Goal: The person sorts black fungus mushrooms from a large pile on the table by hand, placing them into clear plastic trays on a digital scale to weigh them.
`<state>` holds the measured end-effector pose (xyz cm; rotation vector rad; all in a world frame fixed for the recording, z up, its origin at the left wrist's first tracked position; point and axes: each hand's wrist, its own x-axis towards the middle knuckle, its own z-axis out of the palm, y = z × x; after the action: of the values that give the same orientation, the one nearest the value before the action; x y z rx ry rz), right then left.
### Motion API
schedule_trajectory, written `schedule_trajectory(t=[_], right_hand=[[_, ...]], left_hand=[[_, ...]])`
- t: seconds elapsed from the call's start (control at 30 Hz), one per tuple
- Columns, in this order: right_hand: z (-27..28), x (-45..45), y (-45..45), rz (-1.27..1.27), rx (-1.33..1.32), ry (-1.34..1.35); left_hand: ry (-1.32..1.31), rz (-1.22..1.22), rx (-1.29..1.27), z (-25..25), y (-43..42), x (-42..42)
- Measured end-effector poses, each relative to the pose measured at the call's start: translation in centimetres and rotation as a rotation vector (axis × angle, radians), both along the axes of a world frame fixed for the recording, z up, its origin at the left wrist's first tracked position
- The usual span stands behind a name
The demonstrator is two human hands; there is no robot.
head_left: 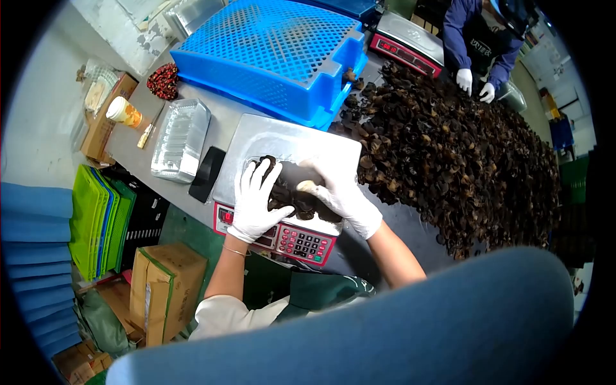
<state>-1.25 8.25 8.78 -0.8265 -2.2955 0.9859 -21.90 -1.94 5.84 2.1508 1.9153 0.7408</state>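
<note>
On the steel pan of a red-trimmed weighing scale lie several dark, wrinkled pieces that look like wood ear mushrooms. My left hand, in a white glove, rests over their left side with its fingers spread, touching them. From the right, my gloved right hand reaches over the same pieces, thumb apart from the fingers. One fingertip of that glove is stained yellowish. Whether a clear tray sits under the pieces I cannot tell. The keypad faces me, and my left hand partly covers the display.
A large heap of wood ear spreads to the right. Beyond it a co-worker's gloved hands touch the heap, near a second scale. A blue crate, clear plastic trays, a black phone-like slab and paper cup stand leftward.
</note>
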Motion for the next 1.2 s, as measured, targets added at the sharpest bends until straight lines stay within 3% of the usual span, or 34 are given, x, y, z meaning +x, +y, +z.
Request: schedule_trajectory(t=[0.03, 0.1, 0.2, 0.23, 0.33, 0.43, 0.57, 0.63, 0.77, 0.83, 0.87, 0.97, 1.07, 1.2], right_hand=[[0.2, 0.3, 0.1, -0.025, -0.072, 0.03], [0.8, 0.9, 0.3, -0.026, 0.05, 0.096], [2.6, 1.3, -0.9, 0.084, 0.192, -0.195], [1.8, 1.0, -1.1, 0.101, 0.343, -0.204], [1.0, 0.9, -1.3, 0.126, 0.376, -0.274], [2.0, 1.5, -1.5, -0.005, 0.281, 0.074], [4.2, 7.0, -3.2, -0.174, 0.166, 0.143], [3.3, 11.9, -4.6, -0.279, 0.114, 0.131], [2.6, 23.3, -10.0, -0.616, -0.167, -0.2], [1.1, 29.6, -14.1, -0.721, -0.427, -0.48], [1.4, 30.3, -16.4, -0.741, -0.382, -0.729], [1.1, 31.5, -18.0, -0.855, -0.491, -1.051], [-0.2, 28.7, -17.0, -0.834, -0.341, -0.528], [-0.3, 21.0, -11.4, -0.58, -0.139, -0.2]], left_hand=[[-0.001, 0.004, 0.0, 0.1, 0.0, 0.0], [0.012, 0.013, 0.015, 0.2, 0.1, 0.1], [0.014, 0.026, -0.003, 0.2, 0.1, 0.2], [0.017, 0.027, -0.009, 0.3, 0.2, 0.2], [-0.001, 0.015, -0.002, -0.2, 0.2, 0.0], [-0.012, 0.024, 0.013, -0.3, 0.0, -0.1], [-0.062, 0.017, 0.01, 0.7, -0.1, -0.5], [-0.219, -0.01, 0.014, 0.7, -0.1, -1.1], [-0.279, 0.044, 0.105, 0.8, -0.1, -2.3], [-0.337, 0.066, 0.155, 0.4, -0.1, -2.5], [-0.399, 0.107, 0.174, 0.2, 0.0, -2.6], [-0.41, 0.165, 0.223, 1.0, 0.4, -2.0], [-0.184, -0.036, 0.28, 2.9, 1.1, 0.0], [0.007, -0.152, 0.203, 1.6, 1.9, 3.0]])
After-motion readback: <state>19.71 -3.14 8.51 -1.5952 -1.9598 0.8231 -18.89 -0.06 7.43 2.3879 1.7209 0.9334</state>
